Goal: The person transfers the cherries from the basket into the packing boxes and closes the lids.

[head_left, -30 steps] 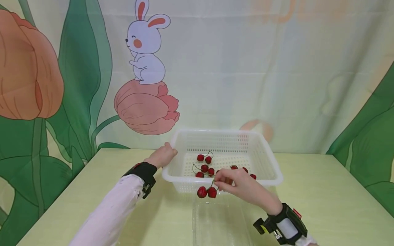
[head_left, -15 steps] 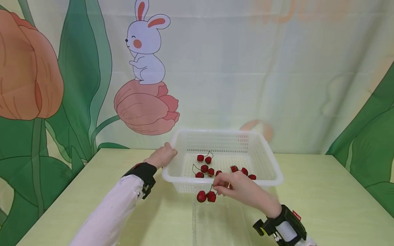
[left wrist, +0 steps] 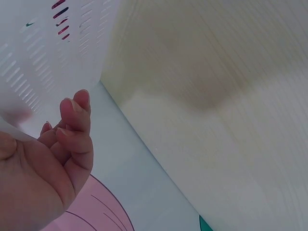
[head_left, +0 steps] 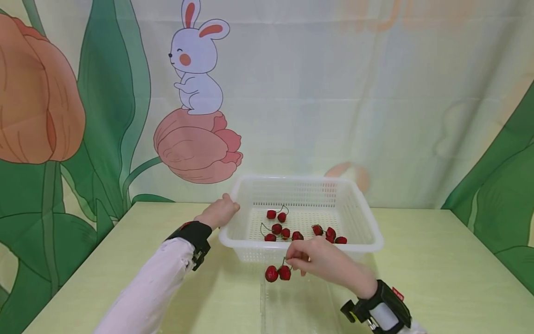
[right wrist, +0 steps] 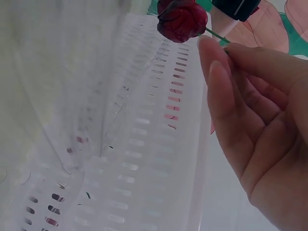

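My right hand point(head_left: 323, 262) pinches the green stems of a pair of red cherries point(head_left: 271, 273), which dangle in front of the white plastic basket point(head_left: 250, 243). Below them stands a clear plastic box point(head_left: 300, 311). In the right wrist view, thumb and fingertips meet on a stem, with one dark red cherry point(right wrist: 183, 20) beside them. At the basket's left side, my left hand point(head_left: 219, 212) grips the rim. The left wrist view shows that hand point(left wrist: 53, 163) with its fingers bent beneath the rim. Several more cherries point(head_left: 276, 228) lie on the basket's slotted floor.
A pale wooden table point(head_left: 438, 264) carries the basket and the box. Behind it hangs a curtain point(head_left: 292, 93) printed with a rabbit and tulips. The box sits directly in front of the basket, close to its near wall.
My right hand has moved slightly down and toward me with the cherry pair, now lower over the clear box. More cherries in the basket show past the hand. My left hand stays put.
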`<state>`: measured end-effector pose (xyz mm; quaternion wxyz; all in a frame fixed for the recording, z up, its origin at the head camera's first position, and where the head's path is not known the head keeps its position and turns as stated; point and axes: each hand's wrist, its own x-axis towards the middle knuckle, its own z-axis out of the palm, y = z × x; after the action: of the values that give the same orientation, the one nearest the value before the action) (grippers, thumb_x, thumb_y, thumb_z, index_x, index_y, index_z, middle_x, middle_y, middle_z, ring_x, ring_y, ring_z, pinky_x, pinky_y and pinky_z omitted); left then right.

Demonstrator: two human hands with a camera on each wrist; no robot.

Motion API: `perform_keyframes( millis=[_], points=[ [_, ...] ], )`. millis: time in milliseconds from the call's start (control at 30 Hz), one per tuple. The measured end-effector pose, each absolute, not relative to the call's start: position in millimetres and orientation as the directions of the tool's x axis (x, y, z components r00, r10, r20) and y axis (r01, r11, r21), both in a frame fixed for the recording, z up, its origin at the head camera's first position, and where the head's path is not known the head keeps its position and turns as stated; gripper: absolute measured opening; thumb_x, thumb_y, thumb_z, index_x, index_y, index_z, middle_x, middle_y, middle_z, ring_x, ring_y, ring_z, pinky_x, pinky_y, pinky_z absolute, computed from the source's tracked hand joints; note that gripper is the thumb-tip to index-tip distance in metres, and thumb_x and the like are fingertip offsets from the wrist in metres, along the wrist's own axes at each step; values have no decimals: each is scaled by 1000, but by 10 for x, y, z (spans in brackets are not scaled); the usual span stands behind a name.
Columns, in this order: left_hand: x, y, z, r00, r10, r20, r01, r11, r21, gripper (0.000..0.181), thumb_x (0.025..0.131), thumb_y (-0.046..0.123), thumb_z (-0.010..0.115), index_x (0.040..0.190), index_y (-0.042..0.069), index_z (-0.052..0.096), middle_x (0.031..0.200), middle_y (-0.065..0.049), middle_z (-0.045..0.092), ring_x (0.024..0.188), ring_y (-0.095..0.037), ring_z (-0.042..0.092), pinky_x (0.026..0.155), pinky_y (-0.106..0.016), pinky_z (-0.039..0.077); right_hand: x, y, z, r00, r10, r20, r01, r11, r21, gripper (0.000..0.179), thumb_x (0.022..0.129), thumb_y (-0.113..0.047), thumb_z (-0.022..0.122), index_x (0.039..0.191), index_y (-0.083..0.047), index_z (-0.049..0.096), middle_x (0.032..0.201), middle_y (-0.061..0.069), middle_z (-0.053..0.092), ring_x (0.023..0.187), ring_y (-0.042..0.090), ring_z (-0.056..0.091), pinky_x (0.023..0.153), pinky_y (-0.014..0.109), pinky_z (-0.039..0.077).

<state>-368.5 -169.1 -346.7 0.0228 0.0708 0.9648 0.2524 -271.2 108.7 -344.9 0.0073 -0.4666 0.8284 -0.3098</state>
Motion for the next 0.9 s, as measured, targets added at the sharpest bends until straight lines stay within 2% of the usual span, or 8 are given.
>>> perform_keyframes(
  millis=[233, 433, 700, 900],
  points=[
    [-3828, -1753, -3599, -974, 217, 59, 223, 892, 394, 30, 94, 20, 33, 92, -10, 35, 71, -14, 45, 56, -24, 49, 52, -35, 42, -2686, 1041, -3462, -594, -768, 240, -750, 421, -510, 1, 85, -8, 62, 86, -9, 62, 65, -15, 55, 52, 7, 56, 49, 21, 42],
    [-3761, -1716, -3522, -985, 169, 16, 159, 888, 432, 29, 93, 18, 34, 96, -10, 35, 72, -15, 47, 59, -25, 50, 56, -36, 43, -2672, 1010, -3494, -589, -773, 236, -743, 404, -534, 3, 86, -9, 61, 83, -9, 61, 62, -14, 55, 51, 3, 54, 49, 21, 42],
    [-3679, -1680, -3474, -987, 159, 19, 151, 885, 440, 31, 93, 19, 33, 98, -11, 34, 72, -14, 47, 61, -24, 50, 57, -34, 42, -2656, 989, -3543, -611, -773, 171, -689, 413, -596, 5, 86, -5, 59, 84, -9, 58, 63, -12, 55, 53, 8, 56, 51, 22, 44],
    [-3698, -1684, -3479, -985, 172, 28, 168, 888, 428, 28, 93, 18, 34, 95, -10, 34, 70, -14, 46, 59, -24, 49, 56, -34, 42, -2675, 978, -3599, -618, -773, 146, -678, 429, -597, 8, 85, -4, 58, 81, -10, 55, 63, -8, 58, 53, 5, 56, 51, 22, 44]
  ],
)
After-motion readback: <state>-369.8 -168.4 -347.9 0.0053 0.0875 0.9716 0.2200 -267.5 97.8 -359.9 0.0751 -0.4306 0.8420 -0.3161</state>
